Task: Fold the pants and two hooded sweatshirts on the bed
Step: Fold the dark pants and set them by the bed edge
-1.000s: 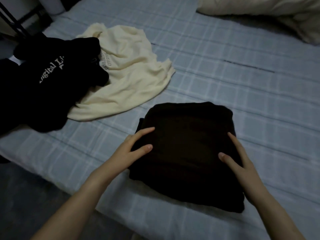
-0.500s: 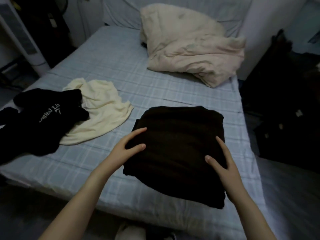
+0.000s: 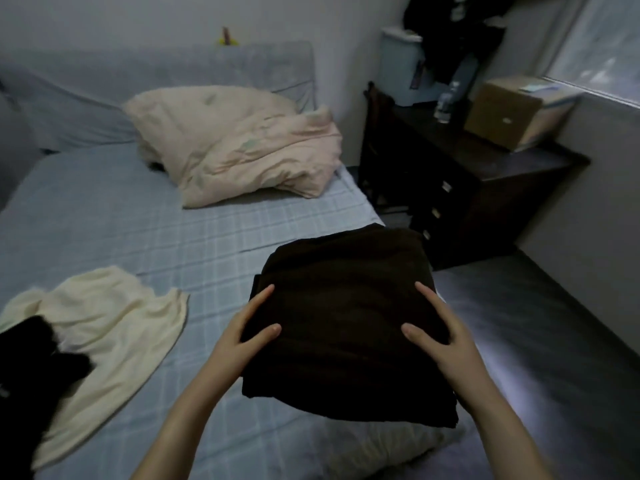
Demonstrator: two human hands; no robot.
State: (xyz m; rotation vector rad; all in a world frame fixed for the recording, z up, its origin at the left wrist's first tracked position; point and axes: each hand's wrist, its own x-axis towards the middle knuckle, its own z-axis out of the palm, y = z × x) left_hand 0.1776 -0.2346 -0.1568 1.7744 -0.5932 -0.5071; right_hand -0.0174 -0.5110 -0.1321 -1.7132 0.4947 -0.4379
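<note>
Folded dark pants: held over the near right corner of the bed, left hand and right hand each clasping one side, thumbs on top. Cream sweatshirt and black sweatshirt: unfolded, touching, at the bed's left side. Pale quilt: bunched at the head.

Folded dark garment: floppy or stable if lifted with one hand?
The folded dark garment looks like soft layered cloth, so probably floppy; left hand and right hand grip opposite sides. One-handed, its layers would likely sag open. Matte fabric, so unlikely to slip.
</note>
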